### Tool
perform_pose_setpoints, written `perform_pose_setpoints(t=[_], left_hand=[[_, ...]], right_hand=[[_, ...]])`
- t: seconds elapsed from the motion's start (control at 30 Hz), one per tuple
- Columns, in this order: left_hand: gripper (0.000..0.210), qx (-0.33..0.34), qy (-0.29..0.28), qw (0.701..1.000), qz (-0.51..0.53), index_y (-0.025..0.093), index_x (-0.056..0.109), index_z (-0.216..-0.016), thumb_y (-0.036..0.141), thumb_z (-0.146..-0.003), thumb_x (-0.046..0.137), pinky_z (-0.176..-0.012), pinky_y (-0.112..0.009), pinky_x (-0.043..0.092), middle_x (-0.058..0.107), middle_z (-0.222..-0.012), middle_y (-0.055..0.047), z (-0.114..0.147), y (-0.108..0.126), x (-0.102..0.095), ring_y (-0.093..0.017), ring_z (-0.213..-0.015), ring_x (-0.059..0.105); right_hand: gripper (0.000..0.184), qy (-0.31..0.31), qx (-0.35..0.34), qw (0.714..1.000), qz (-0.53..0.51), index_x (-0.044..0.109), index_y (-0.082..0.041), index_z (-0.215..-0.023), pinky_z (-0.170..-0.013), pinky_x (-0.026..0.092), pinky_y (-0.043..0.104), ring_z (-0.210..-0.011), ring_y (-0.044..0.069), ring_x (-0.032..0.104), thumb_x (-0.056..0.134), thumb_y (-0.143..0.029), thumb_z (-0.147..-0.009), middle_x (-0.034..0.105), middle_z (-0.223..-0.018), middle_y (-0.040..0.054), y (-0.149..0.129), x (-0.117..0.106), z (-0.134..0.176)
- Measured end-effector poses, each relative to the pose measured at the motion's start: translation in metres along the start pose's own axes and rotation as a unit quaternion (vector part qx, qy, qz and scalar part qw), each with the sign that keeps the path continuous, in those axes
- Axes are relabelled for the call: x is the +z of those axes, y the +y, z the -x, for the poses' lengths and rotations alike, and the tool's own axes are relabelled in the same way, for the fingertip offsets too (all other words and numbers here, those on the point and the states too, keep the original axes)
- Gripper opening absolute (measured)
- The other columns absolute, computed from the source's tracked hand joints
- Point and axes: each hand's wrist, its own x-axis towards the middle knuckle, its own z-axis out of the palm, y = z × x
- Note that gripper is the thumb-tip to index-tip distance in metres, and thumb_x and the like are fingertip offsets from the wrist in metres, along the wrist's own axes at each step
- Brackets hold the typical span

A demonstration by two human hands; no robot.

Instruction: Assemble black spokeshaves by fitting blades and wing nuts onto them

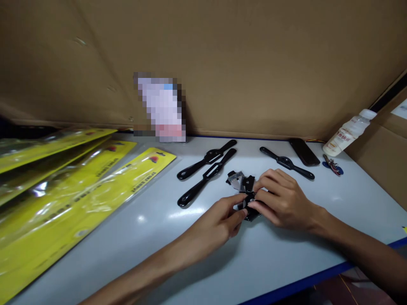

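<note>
**Both hands closed in on a small pile of black parts at mid-worktop**

A small cluster of black parts point(243, 186), some flat and one with a shiny face, lies on the worktop point(159, 237) just ahead of the person, slightly right of the middle of the view. The cluster is compact, with no clear long axis. Both hands meet on its near edge. The right hand point(281, 199) comes in from the right and lies partly over the pile, fingers curled down, with the fingertips pinching a black piece. The left hand point(219, 222) reaches in from the lower left, thumb and forefinger closed on the same near edge of the pile. Whether the two hands grip one piece or two separate ones cannot be told, as the fingers hide it. The right hand covers more of the pile and sits closer over it.

Just beyond and to the left lie two black long-handled tools point(206, 169), side by side, their axes running from lower left to upper right. A third such tool point(287, 162) lies behind the right hand, slanting the other way. Further back are a dark flat phone point(304, 151), a white bottle point(348, 132) leaning at the corner, and a small bunch of keys point(332, 165).

Yellow packaging cards in clear film point(79, 190) are fanned over the left side. The worktop is pale grey, glossy, with a blue front edge. Brown cardboard walls point(254, 63) close off the back and right.
</note>
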Motion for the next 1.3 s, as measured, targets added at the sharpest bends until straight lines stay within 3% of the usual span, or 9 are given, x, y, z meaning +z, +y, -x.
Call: perform_pose_setpoints(t=[0.2, 0.37, 0.47, 0.63, 0.8, 0.9, 0.97, 1.1, 1.3], left_hand=[[0.052, -0.026, -0.005, 1.000, -0.011, 0.014, 0.050, -0.135, 0.043, -0.092, 0.051, -0.043, -0.022, 0.020, 0.037, -0.054, 0.012, 0.004, -0.002, -0.002, -0.007, -0.045, 0.024], [0.066, -0.026, -0.056, 0.998, 0.007, 0.017, 0.042, -0.145, 0.050, -0.089, 0.057, -0.038, -0.019, 0.023, 0.041, -0.056, 0.011, 0.010, 0.007, -0.004, -0.007, -0.042, 0.028], [0.076, 0.000, -0.057, 0.996, 0.067, 0.018, 0.034, -0.151, 0.062, -0.090, 0.050, -0.037, -0.021, 0.028, 0.054, -0.058, 0.008, 0.013, 0.018, -0.005, -0.008, -0.037, 0.039], [0.060, 0.110, 0.136, 0.976, 0.128, 0.016, 0.051, -0.133, 0.060, -0.092, 0.046, -0.038, -0.022, 0.031, 0.053, -0.053, 0.007, 0.011, 0.032, -0.012, -0.008, -0.035, 0.041], [0.030, 0.142, 0.266, 0.952, -0.056, 0.016, 0.063, -0.097, 0.043, -0.090, 0.052, -0.041, -0.022, 0.031, 0.046, -0.047, 0.007, 0.003, 0.033, -0.033, -0.009, -0.037, 0.039], [0.028, 0.137, 0.336, 0.906, -0.217, 0.017, 0.064, -0.095, 0.038, -0.091, 0.045, -0.045, -0.023, 0.032, 0.049, -0.049, 0.004, 0.000, 0.035, -0.053, -0.011, -0.041, 0.044], [0.027, 0.116, 0.359, 0.829, -0.412, 0.019, 0.065, -0.095, 0.034, -0.092, 0.043, -0.052, -0.026, 0.035, 0.062, -0.061, -0.003, -0.001, 0.035, -0.065, -0.016, -0.053, 0.055], [0.039, 0.019, 0.271, 0.703, -0.657, 0.017, 0.066, -0.100, 0.039, -0.098, 0.033, -0.058, -0.032, 0.039, 0.074, -0.089, -0.016, -0.003, 0.031, -0.071, -0.029, -0.073, 0.069], [0.050, -0.003, 0.243, 0.688, -0.684, 0.014, 0.063, -0.106, 0.044, -0.101, 0.024, -0.059, -0.034, 0.041, 0.073, -0.098, -0.021, -0.008, 0.022, -0.057, -0.034, -0.077, 0.071]], right_hand=[[0.038, -0.030, 0.072, 0.997, -0.011, 0.065, -0.014, -0.078, -0.066, 0.036, 0.030, -0.070, 0.016, 0.051, 0.044, -0.032, -0.104, 0.065, -0.075, 0.0064, 0.009, 0.000, -0.001], [0.062, -0.106, 0.133, 0.983, -0.075, 0.052, -0.018, -0.052, -0.054, 0.021, 0.030, -0.048, 0.010, 0.027, 0.036, -0.044, -0.106, 0.043, -0.050, -0.0032, 0.026, -0.003, 0.002], [0.066, -0.095, 0.197, 0.970, -0.104, 0.040, -0.018, -0.046, -0.053, 0.018, 0.029, -0.048, 0.009, 0.021, 0.035, -0.049, -0.104, 0.030, -0.049, -0.0049, 0.037, -0.010, 0.002], [0.068, -0.055, 0.423, 0.902, -0.063, 0.032, -0.022, -0.045, -0.053, 0.018, 0.027, -0.051, 0.010, 0.020, 0.031, -0.063, -0.098, 0.019, -0.055, -0.0043, 0.079, -0.016, 0.008], [0.059, -0.116, 0.460, 0.880, 0.004, 0.054, -0.019, -0.059, -0.058, 0.024, 0.028, -0.056, 0.014, 0.038, 0.030, -0.054, -0.100, 0.041, -0.058, 0.0004, 0.103, -0.007, 0.017], [0.053, -0.146, 0.475, 0.866, 0.053, 0.061, -0.018, -0.065, -0.059, 0.025, 0.030, -0.061, 0.017, 0.047, 0.033, -0.045, -0.101, 0.053, -0.063, 0.0042, 0.100, -0.002, 0.018], [0.052, -0.155, 0.478, 0.862, 0.074, 0.064, -0.018, -0.069, -0.060, 0.025, 0.031, -0.064, 0.018, 0.052, 0.033, -0.043, -0.102, 0.059, -0.066, 0.0065, 0.096, -0.001, 0.017], [0.052, -0.178, 0.473, 0.858, 0.092, 0.070, -0.017, -0.077, -0.061, 0.026, 0.031, -0.072, 0.022, 0.061, 0.031, -0.041, -0.103, 0.068, -0.076, 0.0117, 0.092, 0.002, 0.016], [0.050, -0.204, 0.465, 0.855, 0.108, 0.071, -0.016, -0.085, -0.060, 0.028, 0.032, -0.078, 0.025, 0.065, 0.031, -0.038, -0.104, 0.073, -0.088, 0.0153, 0.087, 0.005, 0.015]])
